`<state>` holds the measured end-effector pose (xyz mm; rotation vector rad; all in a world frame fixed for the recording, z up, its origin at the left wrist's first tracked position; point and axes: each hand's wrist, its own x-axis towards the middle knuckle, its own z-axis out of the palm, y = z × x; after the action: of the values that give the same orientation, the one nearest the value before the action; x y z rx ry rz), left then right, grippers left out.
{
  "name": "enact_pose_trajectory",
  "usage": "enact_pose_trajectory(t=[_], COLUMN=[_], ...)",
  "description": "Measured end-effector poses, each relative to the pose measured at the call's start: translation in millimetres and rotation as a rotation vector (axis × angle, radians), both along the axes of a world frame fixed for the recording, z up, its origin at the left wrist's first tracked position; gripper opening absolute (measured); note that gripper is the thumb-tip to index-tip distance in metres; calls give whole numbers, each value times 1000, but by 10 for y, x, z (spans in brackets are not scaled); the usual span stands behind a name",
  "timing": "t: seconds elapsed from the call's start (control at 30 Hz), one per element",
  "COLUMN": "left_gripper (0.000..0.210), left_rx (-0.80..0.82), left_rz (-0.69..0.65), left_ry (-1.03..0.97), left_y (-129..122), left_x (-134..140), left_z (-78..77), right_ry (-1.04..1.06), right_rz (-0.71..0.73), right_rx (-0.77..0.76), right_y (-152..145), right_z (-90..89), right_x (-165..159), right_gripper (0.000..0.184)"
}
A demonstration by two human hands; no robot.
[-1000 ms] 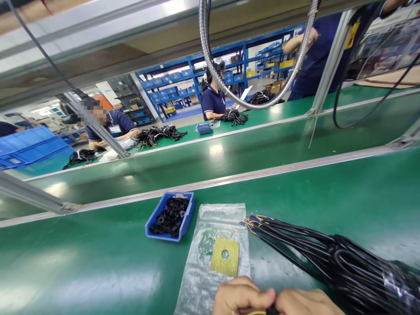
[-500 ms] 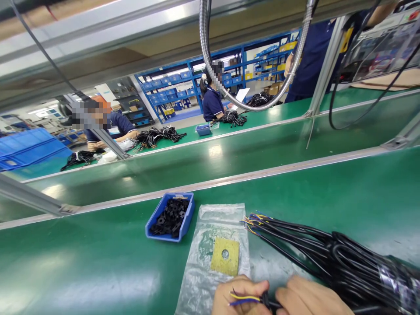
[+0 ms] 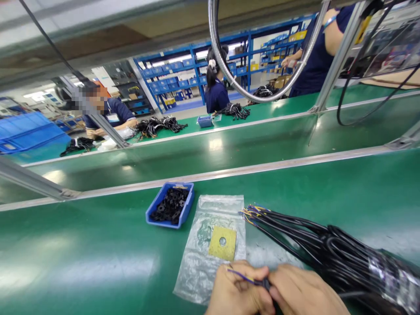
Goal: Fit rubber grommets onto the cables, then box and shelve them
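At the bottom centre, my left hand [image 3: 232, 291] is closed round the end of a black cable, fingers pinching beside a small black part [image 3: 266, 284] on it. Thin blue and yellow wires [image 3: 242, 275] stick out of that end, across my left fingers. My right hand [image 3: 303, 288] grips the same cable just behind the black part, its fingertips mostly hidden. Beyond my hands lies a clear plastic bag [image 3: 193, 275] with a square yellow pad [image 3: 228, 251], holed in the middle, on it. To the right rests a bundle of black cables [image 3: 315, 236] with bared coloured wire ends.
A blue bin [image 3: 187, 209] of small black parts stands left of the bag on the green table [image 3: 98, 258]. Behind it runs a metal rail [image 3: 210, 176]. A flexible metal conduit [image 3: 226, 72] hangs overhead. Several co-workers sit or stand at the far bench with more cable bundles [image 3: 160, 126].
Both hands stay on the cable and have shifted slightly upward in view. The wires now lie closer together across the left fingers. A seated co-worker across the bench has turned away.
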<state>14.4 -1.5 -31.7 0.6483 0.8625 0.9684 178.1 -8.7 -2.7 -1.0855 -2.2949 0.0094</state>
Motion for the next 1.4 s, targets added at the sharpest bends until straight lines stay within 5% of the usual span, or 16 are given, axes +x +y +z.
enact_pose_trajectory(t=[0.23, 0.43, 0.7, 0.9, 1.17, 1.27, 1.4], left_gripper=[32, 27, 34, 35, 39, 29, 20], left_rx=[-100, 99, 378, 218, -8, 174, 764], left_rz=[-64, -66, -11, -116, -205, -173, -39], left_ry=[-70, -104, 193, 88, 47, 195, 454], left_y=[37, -8, -9, 21, 24, -18, -34], left_x=[-4, 17, 8, -23, -194, -179, -168], left_z=[264, 308, 310, 323, 309, 287, 284], right_ry=[81, 114, 90, 103, 32, 12, -12], right_rz=[-4, 65, 95, 117, 100, 108, 138], right_rx=[-115, -252, -356, -450, -364, -323, -359], right_y=[-42, -59, -82, -58, -82, -102, -145], right_z=[156, 181, 198, 236, 299, 316, 354], right_x=[56, 58, 75, 123, 124, 98, 108], right_gripper=[13, 20, 19, 20, 15, 17, 21])
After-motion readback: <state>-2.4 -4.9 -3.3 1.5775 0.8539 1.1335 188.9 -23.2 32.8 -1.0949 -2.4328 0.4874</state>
